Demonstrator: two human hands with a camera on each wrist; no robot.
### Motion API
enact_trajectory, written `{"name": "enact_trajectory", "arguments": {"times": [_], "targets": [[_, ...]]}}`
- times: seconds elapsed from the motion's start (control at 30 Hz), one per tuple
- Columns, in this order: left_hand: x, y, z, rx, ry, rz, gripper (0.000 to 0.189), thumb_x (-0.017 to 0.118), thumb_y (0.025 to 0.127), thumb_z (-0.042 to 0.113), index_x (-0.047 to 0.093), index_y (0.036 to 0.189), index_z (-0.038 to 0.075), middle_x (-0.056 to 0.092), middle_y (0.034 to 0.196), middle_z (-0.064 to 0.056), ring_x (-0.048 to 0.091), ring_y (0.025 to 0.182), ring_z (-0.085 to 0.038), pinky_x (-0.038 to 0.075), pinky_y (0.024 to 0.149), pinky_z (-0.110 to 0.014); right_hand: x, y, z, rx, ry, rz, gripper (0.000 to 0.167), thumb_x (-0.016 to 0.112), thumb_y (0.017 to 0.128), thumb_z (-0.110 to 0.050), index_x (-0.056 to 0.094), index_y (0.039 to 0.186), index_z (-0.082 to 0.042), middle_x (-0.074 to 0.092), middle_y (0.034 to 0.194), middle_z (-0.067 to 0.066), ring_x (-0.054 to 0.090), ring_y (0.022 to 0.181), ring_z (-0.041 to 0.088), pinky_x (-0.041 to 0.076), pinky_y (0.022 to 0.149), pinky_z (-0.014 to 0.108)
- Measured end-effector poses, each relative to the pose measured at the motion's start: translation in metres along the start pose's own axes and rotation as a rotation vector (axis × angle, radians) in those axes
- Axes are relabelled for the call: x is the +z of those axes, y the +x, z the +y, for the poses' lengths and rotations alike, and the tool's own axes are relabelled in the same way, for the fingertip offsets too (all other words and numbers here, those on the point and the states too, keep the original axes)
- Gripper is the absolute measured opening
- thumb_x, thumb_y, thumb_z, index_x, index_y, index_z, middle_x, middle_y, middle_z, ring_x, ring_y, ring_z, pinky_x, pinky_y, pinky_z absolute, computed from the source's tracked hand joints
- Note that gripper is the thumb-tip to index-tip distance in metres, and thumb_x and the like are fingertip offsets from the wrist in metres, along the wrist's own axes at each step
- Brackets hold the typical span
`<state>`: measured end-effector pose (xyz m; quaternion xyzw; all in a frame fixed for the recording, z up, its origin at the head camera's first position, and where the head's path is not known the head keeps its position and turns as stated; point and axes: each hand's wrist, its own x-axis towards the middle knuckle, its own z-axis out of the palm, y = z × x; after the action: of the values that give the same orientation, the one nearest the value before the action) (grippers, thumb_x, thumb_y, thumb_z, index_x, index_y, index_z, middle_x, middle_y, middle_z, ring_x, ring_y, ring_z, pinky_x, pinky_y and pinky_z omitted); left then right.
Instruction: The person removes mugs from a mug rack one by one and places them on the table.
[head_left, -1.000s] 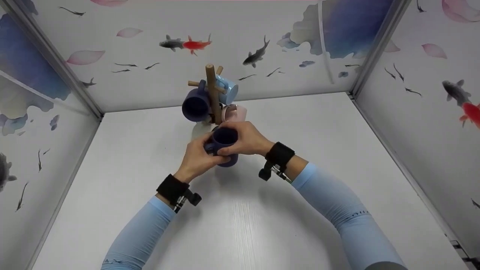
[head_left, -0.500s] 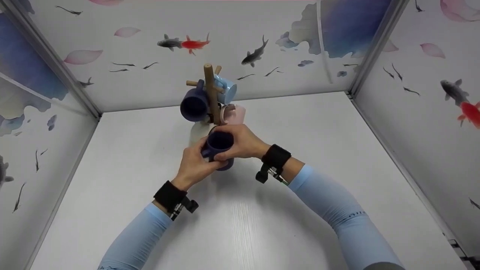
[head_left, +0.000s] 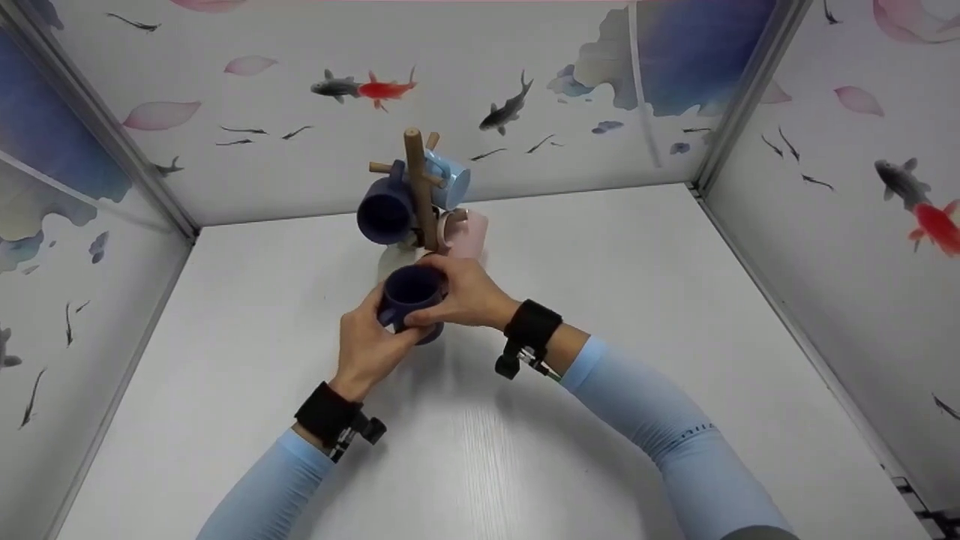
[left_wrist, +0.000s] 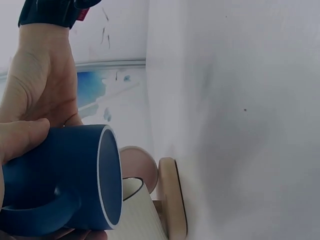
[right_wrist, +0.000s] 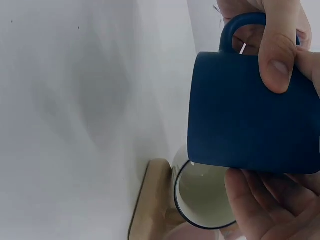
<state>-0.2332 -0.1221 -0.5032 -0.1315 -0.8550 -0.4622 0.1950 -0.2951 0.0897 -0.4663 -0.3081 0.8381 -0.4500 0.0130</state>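
The mug [head_left: 414, 286] is being held roughly upright, clear of the table [head_left: 480, 457], just before the rack [head_left: 420, 187]. Its handle side is being gripped by the left hand [head_left: 369, 343], fingers curled, thumb laid over the wall; the opposite side is being clasped between thumb and fingers by the right hand [head_left: 471, 294]. From the rack, a second navy mug [head_left: 385, 214] and a light-blue mug [head_left: 454, 184] are being hung (a pink mug [head_left: 470, 236] is being partly hidden below).

light blue sleeves [head_left: 667, 431], black wristbands [head_left: 533, 326]
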Motion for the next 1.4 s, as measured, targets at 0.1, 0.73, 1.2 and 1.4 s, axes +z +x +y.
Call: {"name": "enact_trajectory", "arguments": {"times": [0.1,0.73,1.2,1.4], "targets": [[-0.001,-0.004,-0.003,-0.008,-0.009,0.026,0.076,0.101,0.079,0.021,0.071,0.146,0.003,0.083,0.132,-0.018,0.082,0.120,-0.036,0.065,0.104,-0.053,0.008,0.000,0.000,0.014,0.001,0.033,0.072,0.104,0.078,-0.039,0.075,0.136,-0.009,0.080,0.125,0.005,0.073,0.115,0.018,0.059,0.107,0.038],[-0.033,-0.025,-0.024,-0.102,0.059,0.146,0.079,0.101,0.078,0.020,0.067,0.146,-0.002,0.080,0.134,-0.024,0.080,0.125,-0.040,0.062,0.105,-0.056,0.054,0.016,-0.017,-0.003,-0.038,0.024,0.069,0.101,0.082,-0.045,0.077,0.139,-0.014,0.084,0.124,0.001,0.076,0.111,0.015,0.060,0.095,0.025],[-0.050,-0.035,-0.039,-0.143,0.157,0.103,0.088,0.103,0.076,0.021,0.062,0.149,-0.004,0.077,0.139,-0.029,0.077,0.127,-0.047,0.061,0.106,-0.062,0.081,0.024,-0.019,-0.026,-0.053,-0.066,0.065,0.100,0.086,-0.040,0.075,0.140,-0.014,0.083,0.128,0.005,0.077,0.119,0.021,0.064,0.104,0.044],[-0.057,-0.041,-0.046,-0.185,0.181,0.095,0.089,0.103,0.075,0.019,0.058,0.149,-0.005,0.075,0.142,-0.031,0.075,0.131,-0.049,0.059,0.109,-0.063,0.090,0.024,-0.022,-0.026,-0.092,-0.120,0.066,0.095,0.091,-0.042,0.070,0.146,-0.016,0.081,0.136,0.003,0.079,0.123,0.022,0.062,0.103,0.031]]}}
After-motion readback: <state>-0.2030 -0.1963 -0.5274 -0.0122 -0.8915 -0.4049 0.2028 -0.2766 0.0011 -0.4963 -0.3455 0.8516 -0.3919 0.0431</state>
